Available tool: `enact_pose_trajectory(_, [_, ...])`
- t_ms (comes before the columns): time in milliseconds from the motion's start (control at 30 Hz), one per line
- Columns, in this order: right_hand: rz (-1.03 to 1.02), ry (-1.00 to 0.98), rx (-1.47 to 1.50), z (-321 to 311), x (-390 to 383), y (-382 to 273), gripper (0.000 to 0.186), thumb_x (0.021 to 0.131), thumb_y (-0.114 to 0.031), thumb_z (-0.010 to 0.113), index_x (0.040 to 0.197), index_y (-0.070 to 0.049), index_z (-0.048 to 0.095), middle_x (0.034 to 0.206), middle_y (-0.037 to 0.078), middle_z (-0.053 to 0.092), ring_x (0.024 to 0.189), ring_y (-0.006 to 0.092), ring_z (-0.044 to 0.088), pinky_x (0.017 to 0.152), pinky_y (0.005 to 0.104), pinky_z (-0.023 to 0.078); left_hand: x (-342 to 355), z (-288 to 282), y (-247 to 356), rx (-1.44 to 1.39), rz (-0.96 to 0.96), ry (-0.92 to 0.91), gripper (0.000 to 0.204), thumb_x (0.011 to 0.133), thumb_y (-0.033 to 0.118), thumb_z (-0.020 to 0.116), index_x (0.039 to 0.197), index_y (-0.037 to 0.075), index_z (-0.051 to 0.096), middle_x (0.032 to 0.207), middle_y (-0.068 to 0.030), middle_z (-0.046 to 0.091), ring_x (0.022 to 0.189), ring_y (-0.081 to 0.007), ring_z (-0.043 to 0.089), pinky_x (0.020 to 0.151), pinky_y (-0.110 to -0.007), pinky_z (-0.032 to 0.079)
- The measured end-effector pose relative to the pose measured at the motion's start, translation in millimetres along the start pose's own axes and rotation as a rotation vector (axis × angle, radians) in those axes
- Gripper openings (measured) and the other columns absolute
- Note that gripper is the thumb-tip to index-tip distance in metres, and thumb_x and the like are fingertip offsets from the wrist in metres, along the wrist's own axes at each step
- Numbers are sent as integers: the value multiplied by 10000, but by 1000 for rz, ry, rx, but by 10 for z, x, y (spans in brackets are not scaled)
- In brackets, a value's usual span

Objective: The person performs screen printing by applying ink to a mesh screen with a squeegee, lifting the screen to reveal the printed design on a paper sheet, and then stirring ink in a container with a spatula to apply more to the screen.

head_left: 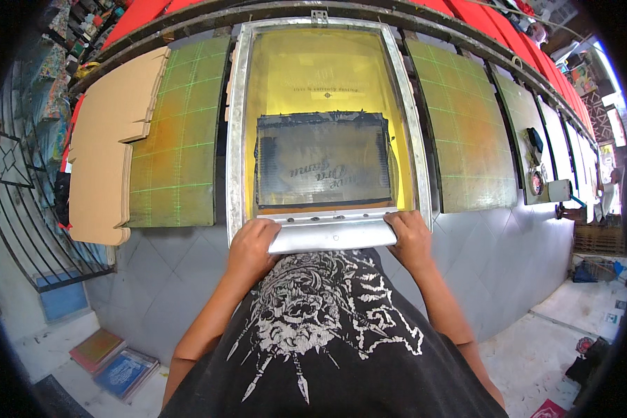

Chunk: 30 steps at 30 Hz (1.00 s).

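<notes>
A silver metal squeegee [333,239] lies crosswise at the near end of a screen printing frame [237,132]. My left hand [256,245] is closed around its left end, and my right hand [409,238] grips the right end. Beyond the squeegee, yellow mesh [320,59] fills the aluminium frame. Dark ink [324,160] covers a rectangular patch of the mesh nearest me, with faint lettering in it. The squeegee's blade edge is hidden beneath its holder. A small metal hinge clamp [319,17] sits at the frame's far edge.
Green-lined printing boards [181,132] [463,125] flank the frame. Stacked brown cardboard [108,146] lies at the left. A tape roll [536,182] and a white cup [559,190] sit on the right. Red cloth [460,14] runs behind a dark rail. A metal railing [31,216] stands far left.
</notes>
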State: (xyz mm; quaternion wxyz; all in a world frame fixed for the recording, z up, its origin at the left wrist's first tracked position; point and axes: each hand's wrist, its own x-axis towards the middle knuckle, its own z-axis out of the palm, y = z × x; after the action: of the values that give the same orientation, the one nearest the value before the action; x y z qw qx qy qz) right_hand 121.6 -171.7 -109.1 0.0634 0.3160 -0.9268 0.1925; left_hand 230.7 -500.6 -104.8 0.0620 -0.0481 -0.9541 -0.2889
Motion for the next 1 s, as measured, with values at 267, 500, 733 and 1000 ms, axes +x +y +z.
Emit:
enact_pose_trajectory(267, [4,6,57,113,-234,-34,562,561,-104,839,1091,-57,655,1074,111,622,1018,336,584,864,425,493,-266,228,-37,4,-18,-20,613,626,127,837,1180,41,587,1221,-153,546,1178,-367,519,1017,-459,423])
enact_pose_trajectory(500, [114,204,85,-3,-378,124,612,736,-347,802,1229,-34,621,1279,188,571,1170,365,544,1001,445,431,-352,77,-47,-25,-156,188,813,699,281,830,1386,40,469,1408,-231,431,1341,-404,378,1132,-488,298])
enact_pose_trajectory(733, [811,77,368,461,-226,1204,579,967,-488,522,1153,47,638,1028,278,665,1013,433,632,908,474,476,-250,409,-981,-568,-809,236,541,989,398,521,1257,-72,529,1149,-301,635,1072,-430,613,912,-443,466])
enact_pose_trajectory(1000, [849,97,280,225,-41,967,582,1030,-442,387,925,59,663,940,338,635,918,511,606,794,539,462,-181,346,-943,-260,-800,325,511,995,391,495,1095,-94,617,1041,-355,642,1020,-497,613,871,-487,472])
